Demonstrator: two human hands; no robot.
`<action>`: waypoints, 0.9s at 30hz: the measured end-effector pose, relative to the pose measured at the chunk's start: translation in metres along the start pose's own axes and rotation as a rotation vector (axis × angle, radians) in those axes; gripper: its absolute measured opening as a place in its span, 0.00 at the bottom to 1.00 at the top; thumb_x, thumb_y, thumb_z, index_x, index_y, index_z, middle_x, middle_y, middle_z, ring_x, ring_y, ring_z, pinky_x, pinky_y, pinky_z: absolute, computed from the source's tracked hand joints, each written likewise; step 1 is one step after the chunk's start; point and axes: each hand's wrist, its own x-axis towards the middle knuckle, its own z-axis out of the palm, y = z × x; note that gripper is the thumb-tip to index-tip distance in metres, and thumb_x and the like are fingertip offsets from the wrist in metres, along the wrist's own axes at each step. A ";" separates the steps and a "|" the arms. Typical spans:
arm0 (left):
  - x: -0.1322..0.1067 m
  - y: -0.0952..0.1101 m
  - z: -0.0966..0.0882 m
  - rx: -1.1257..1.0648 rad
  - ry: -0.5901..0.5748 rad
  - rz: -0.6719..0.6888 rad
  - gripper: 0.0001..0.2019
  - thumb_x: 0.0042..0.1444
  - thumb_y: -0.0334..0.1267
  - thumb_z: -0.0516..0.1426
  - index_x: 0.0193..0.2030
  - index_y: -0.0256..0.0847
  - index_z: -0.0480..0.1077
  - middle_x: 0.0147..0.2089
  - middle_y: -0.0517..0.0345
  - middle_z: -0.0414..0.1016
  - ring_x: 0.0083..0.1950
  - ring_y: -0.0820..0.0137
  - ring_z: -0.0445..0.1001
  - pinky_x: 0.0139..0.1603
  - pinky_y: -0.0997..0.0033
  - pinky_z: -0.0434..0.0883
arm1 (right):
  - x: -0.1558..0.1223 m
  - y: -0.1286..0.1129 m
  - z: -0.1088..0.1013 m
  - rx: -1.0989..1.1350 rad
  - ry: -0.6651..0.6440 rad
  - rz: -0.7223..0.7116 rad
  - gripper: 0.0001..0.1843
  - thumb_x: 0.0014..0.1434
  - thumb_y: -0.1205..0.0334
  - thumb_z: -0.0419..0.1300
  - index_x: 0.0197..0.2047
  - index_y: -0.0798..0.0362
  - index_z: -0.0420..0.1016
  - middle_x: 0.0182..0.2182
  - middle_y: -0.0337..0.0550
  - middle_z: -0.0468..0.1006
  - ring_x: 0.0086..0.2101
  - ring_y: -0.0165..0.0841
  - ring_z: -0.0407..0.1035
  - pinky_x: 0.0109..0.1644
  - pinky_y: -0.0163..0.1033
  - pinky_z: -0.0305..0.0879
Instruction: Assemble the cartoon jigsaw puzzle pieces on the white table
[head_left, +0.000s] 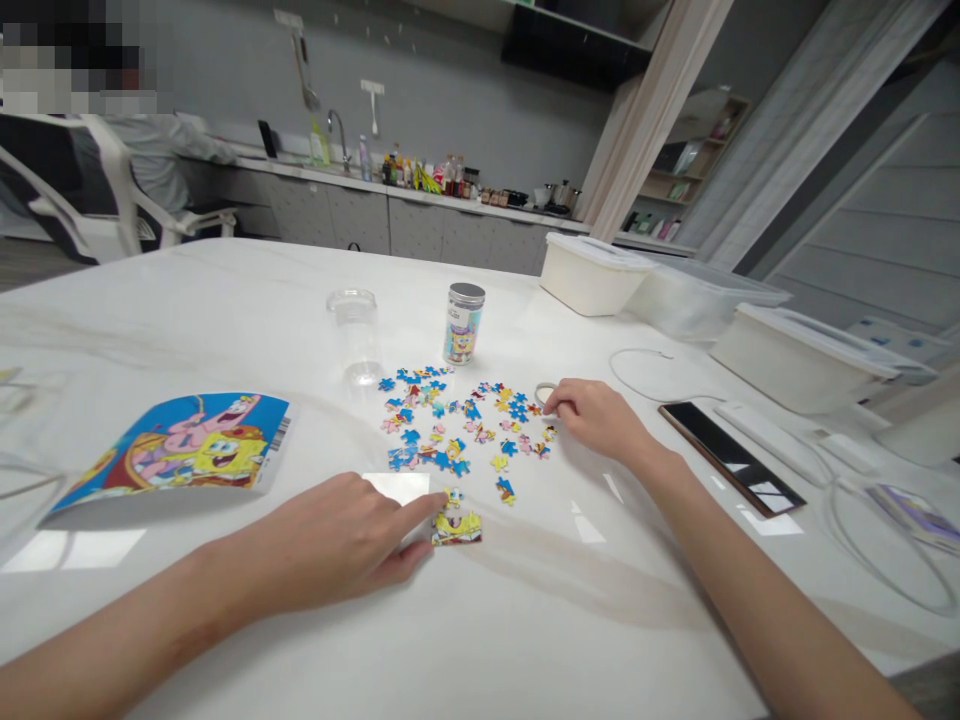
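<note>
My left hand (pixel 341 540) rests on the white table with its index finger and thumb stretched out. Its index fingertip touches a small joined patch of yellow jigsaw puzzle pieces (pixel 457 528). Farther right, my right hand (pixel 592 415) has its fingers curled together at the right edge of the scattered puzzle pieces (pixel 450 455); whether a piece is between the fingertips is hidden. A pale ring (pixel 545 394) lies by those fingertips. On the left is a slightly curled picture sheet (pixel 202 440) with cartoon figures.
Behind the pieces stand a clear plastic jar (pixel 355 335) and a lidded, printed can (pixel 463 325). White lidded boxes (pixel 592 275), a dark flat device (pixel 727 455) and cables lie to the right. A person in grey (pixel 154 160) sits at the far counter (pixel 330 205).
</note>
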 end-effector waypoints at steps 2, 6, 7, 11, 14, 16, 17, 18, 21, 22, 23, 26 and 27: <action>0.000 0.000 0.000 0.002 0.003 0.000 0.16 0.64 0.41 0.50 0.55 0.39 0.66 0.19 0.64 0.72 0.19 0.68 0.70 0.21 0.70 0.58 | 0.000 0.000 0.001 -0.006 -0.008 0.004 0.17 0.55 0.71 0.49 0.32 0.49 0.79 0.39 0.37 0.81 0.39 0.33 0.72 0.38 0.35 0.58; 0.000 0.000 0.000 0.001 -0.005 -0.007 0.15 0.64 0.41 0.49 0.54 0.39 0.67 0.19 0.63 0.72 0.18 0.70 0.69 0.21 0.70 0.58 | 0.000 0.000 0.001 -0.022 -0.009 0.016 0.17 0.54 0.71 0.49 0.32 0.49 0.79 0.39 0.37 0.81 0.39 0.33 0.72 0.38 0.35 0.58; 0.000 0.000 0.000 -0.003 -0.004 -0.008 0.15 0.64 0.41 0.50 0.54 0.39 0.67 0.19 0.63 0.72 0.18 0.70 0.69 0.21 0.70 0.58 | 0.001 0.001 0.001 -0.025 -0.009 0.018 0.17 0.54 0.71 0.49 0.32 0.49 0.79 0.39 0.37 0.81 0.39 0.33 0.72 0.38 0.35 0.58; 0.001 0.000 0.000 -0.013 0.000 -0.007 0.15 0.64 0.41 0.50 0.55 0.40 0.66 0.19 0.64 0.72 0.18 0.70 0.68 0.22 0.70 0.58 | 0.001 0.002 0.002 -0.030 -0.017 0.020 0.17 0.54 0.70 0.49 0.32 0.48 0.79 0.38 0.36 0.81 0.39 0.33 0.72 0.38 0.35 0.58; 0.000 0.000 0.001 -0.017 0.007 -0.010 0.15 0.64 0.41 0.49 0.55 0.40 0.66 0.19 0.64 0.72 0.18 0.70 0.68 0.22 0.70 0.58 | 0.001 0.002 0.003 -0.023 -0.024 0.017 0.17 0.54 0.70 0.49 0.32 0.49 0.79 0.39 0.37 0.81 0.39 0.33 0.72 0.38 0.35 0.58; -0.001 0.000 0.002 -0.020 0.010 -0.011 0.16 0.64 0.41 0.49 0.56 0.40 0.65 0.19 0.64 0.72 0.18 0.70 0.68 0.22 0.71 0.58 | 0.001 0.002 0.003 -0.020 -0.025 0.009 0.18 0.54 0.70 0.49 0.32 0.49 0.79 0.39 0.37 0.81 0.39 0.34 0.72 0.39 0.35 0.59; -0.001 0.000 0.002 -0.019 0.010 -0.011 0.16 0.64 0.42 0.49 0.56 0.40 0.65 0.19 0.64 0.72 0.18 0.70 0.68 0.22 0.71 0.59 | 0.001 0.002 0.003 -0.020 -0.025 0.006 0.18 0.54 0.70 0.49 0.31 0.49 0.79 0.39 0.37 0.81 0.39 0.34 0.72 0.39 0.35 0.59; -0.001 0.000 0.002 -0.015 0.008 -0.010 0.16 0.64 0.42 0.50 0.56 0.40 0.65 0.20 0.64 0.72 0.18 0.70 0.68 0.22 0.71 0.59 | 0.001 0.002 0.003 -0.021 -0.025 0.005 0.17 0.54 0.70 0.49 0.31 0.49 0.79 0.38 0.37 0.81 0.39 0.34 0.72 0.39 0.35 0.59; 0.000 0.000 0.002 0.002 -0.006 -0.006 0.16 0.64 0.41 0.49 0.55 0.40 0.65 0.20 0.63 0.72 0.19 0.69 0.69 0.22 0.70 0.58 | 0.001 0.002 0.004 -0.022 -0.027 0.012 0.17 0.54 0.70 0.49 0.31 0.49 0.79 0.38 0.37 0.81 0.39 0.34 0.72 0.39 0.35 0.59; 0.000 0.000 0.001 0.006 -0.011 -0.003 0.16 0.64 0.41 0.49 0.55 0.39 0.65 0.20 0.63 0.72 0.18 0.69 0.69 0.21 0.70 0.58 | 0.001 0.002 0.004 -0.020 -0.029 0.014 0.17 0.54 0.70 0.49 0.31 0.49 0.79 0.38 0.37 0.81 0.39 0.34 0.72 0.39 0.35 0.59; 0.000 0.000 0.001 0.006 -0.013 0.000 0.15 0.64 0.41 0.49 0.55 0.39 0.65 0.20 0.63 0.72 0.18 0.69 0.69 0.21 0.70 0.57 | 0.002 0.002 0.004 -0.016 -0.030 0.014 0.17 0.54 0.70 0.49 0.31 0.49 0.79 0.38 0.37 0.81 0.39 0.34 0.72 0.39 0.35 0.59; 0.000 0.000 0.000 -0.003 -0.014 -0.002 0.15 0.64 0.41 0.49 0.55 0.39 0.66 0.19 0.63 0.72 0.18 0.70 0.69 0.21 0.70 0.58 | 0.001 0.002 0.004 -0.007 -0.032 0.009 0.17 0.54 0.70 0.48 0.30 0.49 0.79 0.37 0.36 0.81 0.39 0.34 0.72 0.39 0.35 0.59; 0.000 0.001 0.000 -0.006 -0.017 -0.006 0.16 0.64 0.41 0.49 0.55 0.39 0.66 0.20 0.63 0.72 0.18 0.69 0.69 0.21 0.70 0.58 | 0.001 0.002 0.004 -0.004 -0.031 0.006 0.17 0.54 0.70 0.48 0.30 0.49 0.79 0.37 0.36 0.81 0.39 0.34 0.72 0.39 0.35 0.59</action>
